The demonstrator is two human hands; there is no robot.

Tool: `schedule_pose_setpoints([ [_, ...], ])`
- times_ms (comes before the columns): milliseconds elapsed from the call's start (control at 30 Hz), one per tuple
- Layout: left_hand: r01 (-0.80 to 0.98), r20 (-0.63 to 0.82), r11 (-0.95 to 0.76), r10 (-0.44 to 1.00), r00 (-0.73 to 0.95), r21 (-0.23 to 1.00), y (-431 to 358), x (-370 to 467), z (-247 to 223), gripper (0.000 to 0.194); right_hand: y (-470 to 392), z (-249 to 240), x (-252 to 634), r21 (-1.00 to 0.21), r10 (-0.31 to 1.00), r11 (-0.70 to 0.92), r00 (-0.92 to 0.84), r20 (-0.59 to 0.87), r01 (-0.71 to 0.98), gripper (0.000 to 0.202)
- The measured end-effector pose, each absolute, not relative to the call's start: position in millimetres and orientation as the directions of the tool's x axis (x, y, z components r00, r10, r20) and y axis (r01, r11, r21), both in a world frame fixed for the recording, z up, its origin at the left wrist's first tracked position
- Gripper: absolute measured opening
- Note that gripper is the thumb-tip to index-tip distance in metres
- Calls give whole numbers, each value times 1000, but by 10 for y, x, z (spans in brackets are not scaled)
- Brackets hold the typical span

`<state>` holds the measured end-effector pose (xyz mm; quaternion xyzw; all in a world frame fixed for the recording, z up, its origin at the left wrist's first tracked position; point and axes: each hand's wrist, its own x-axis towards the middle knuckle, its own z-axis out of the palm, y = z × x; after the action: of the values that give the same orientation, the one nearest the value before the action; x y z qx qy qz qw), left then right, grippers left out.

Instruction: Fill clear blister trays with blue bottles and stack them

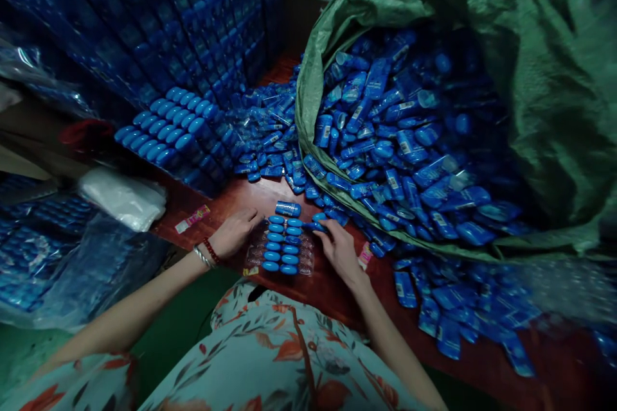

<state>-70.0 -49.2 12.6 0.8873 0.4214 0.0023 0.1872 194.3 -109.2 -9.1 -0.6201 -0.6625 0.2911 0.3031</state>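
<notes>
Two columns of blue bottles (273,246) stand on end on a clear plastic sheet (306,263) near the table's front edge, with one bottle (288,208) lying across behind them. My left hand (237,231) is just left of the columns, its fingers bent toward them; what its fingertips hold, if anything, is too small to tell. On the right, my right hand (340,249) has its thumb and fingers around the end of a blue bottle (318,221), which lies beside the columns.
A large green sack (311,70) spills blue bottles over the red-brown table (216,199). Stacked blocks of bottles (168,122) stand at the back left, near a white plastic bag (123,199). Pink-and-yellow labels (193,218) lie on the table. Wrapped packs sit at far left.
</notes>
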Motion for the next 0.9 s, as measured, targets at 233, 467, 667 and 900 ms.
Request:
schedule_pose_setpoints([
  [233, 747, -222, -600, 717, 661, 287, -491, -736, 188, 23, -1016, 199, 1919, -285, 879, 358, -423, -217, 889, 36],
  [467, 723, -304, -660, 660, 687, 201, -512, -589, 294, 21, -834, 408, 1750, -215, 768, 481, -527, -363, 850, 35],
  [667, 733, -291, -644, 674, 679, 219, -504, -532, 296, 26, -889, 409, 1660, -157, 822, 400, -429, -375, 903, 32],
  [900, 738, 6, -438, 862, 507, 513, -438, -1119, 143, 39, -780, 357, 1963, -503, 907, 266, -390, -159, 822, 33],
])
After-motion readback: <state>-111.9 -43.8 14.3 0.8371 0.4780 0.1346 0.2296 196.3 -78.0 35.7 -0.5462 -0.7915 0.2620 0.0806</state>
